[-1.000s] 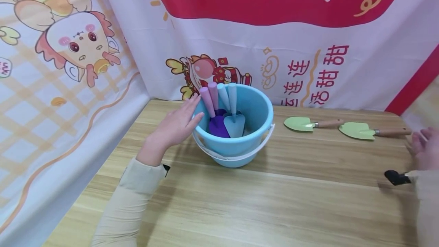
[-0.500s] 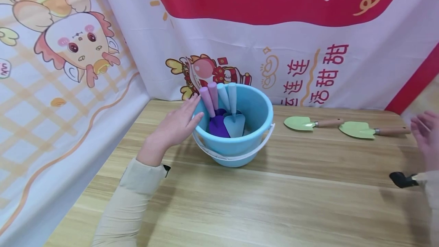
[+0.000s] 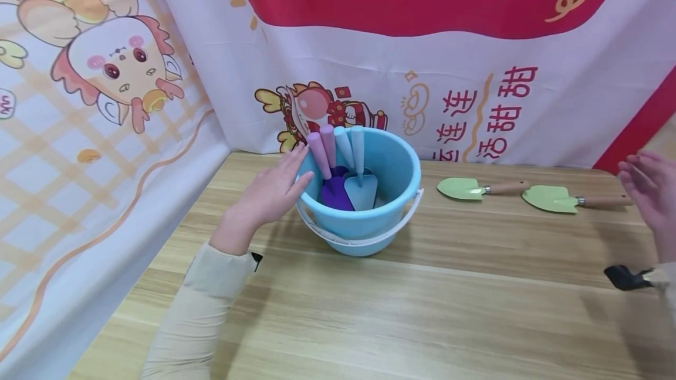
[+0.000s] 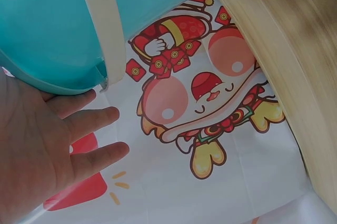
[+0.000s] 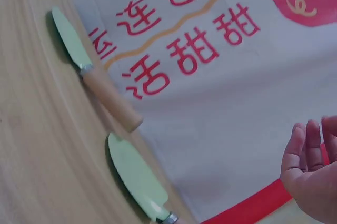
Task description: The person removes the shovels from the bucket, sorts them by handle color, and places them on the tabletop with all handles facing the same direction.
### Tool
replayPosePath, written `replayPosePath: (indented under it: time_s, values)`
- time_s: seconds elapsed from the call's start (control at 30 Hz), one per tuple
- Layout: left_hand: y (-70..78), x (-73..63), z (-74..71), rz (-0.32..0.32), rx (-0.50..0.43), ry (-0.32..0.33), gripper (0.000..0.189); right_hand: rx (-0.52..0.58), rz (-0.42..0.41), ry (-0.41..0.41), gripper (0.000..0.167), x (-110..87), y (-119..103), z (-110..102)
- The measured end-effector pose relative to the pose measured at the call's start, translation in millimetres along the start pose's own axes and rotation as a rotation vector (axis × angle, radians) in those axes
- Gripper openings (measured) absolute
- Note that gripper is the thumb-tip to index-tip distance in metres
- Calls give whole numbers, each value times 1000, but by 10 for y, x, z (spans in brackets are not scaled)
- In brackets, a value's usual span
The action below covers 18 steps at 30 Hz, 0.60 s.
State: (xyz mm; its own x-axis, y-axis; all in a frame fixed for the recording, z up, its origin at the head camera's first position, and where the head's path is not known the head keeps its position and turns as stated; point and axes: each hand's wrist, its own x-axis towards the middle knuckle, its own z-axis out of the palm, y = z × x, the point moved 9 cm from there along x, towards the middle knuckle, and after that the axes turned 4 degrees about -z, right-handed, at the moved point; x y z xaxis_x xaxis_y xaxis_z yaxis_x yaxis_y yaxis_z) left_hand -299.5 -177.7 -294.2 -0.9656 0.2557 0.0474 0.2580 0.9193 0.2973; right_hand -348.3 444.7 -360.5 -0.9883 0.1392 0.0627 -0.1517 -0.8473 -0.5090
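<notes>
A light blue bucket point(image 3: 364, 224) with a white handle point(image 3: 364, 241) stands on the wooden table. My left hand point(image 3: 269, 189) lies against the left of its rim, fingers stretched out; the left wrist view shows those fingers point(image 4: 95, 124) straight beside the rim. Inside the bucket lean purple trowels point(image 3: 338, 194) with pink handles and blue trowels point(image 3: 361, 192) with pale blue handles. To the right lie two green trowels with wooden handles, one nearer the bucket point(image 3: 462, 189) and one farther right point(image 3: 551, 199). Above the far one's handle end hovers my right hand point(image 3: 655, 189), holding nothing, fingers loosely bent.
A white cloth with red print point(image 3: 412, 51) hangs right behind the table's back edge. Another patterned cloth point(image 3: 127, 151) runs along the left side. Bare wood point(image 3: 401, 321) stretches in front of the bucket.
My right hand has risen slightly away from the far green trowel's handle, its fingers tipping upward. My left hand, the bucket and the trowels stay where they were.
</notes>
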Motion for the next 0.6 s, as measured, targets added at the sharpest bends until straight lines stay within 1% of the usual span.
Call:
replayPosePath:
  time_s: [0.1, 0.13, 0.17, 0.27, 0.4, 0.5, 0.6]
  values:
    - [-6, -2, 0, -5, -3, 1, 71, -121, -37, -73, 23, -11, -5, 194]
    - [-9, -2, 1, -8, -6, 1, 70, -168, -58, -86, 23, -20, -7, 257]
    - [-8, 0, 1, -7, -3, 2, 70, -186, -74, -96, 24, -29, -4, 319]
    - [-7, 7, 2, -9, 0, 4, 69, -288, -151, -86, 22, -65, -17, 492]
    - [5, 11, -6, -3, 12, 1, 70, -413, -248, -75, 14, -112, -30, 727]
    - [6, 11, -10, -2, 15, -3, 70, -493, -293, -93, 12, -157, -6, 913]
    - [0, 9, -12, -7, 11, -7, 70, -534, -325, -118, 14, -223, 58, 1102]
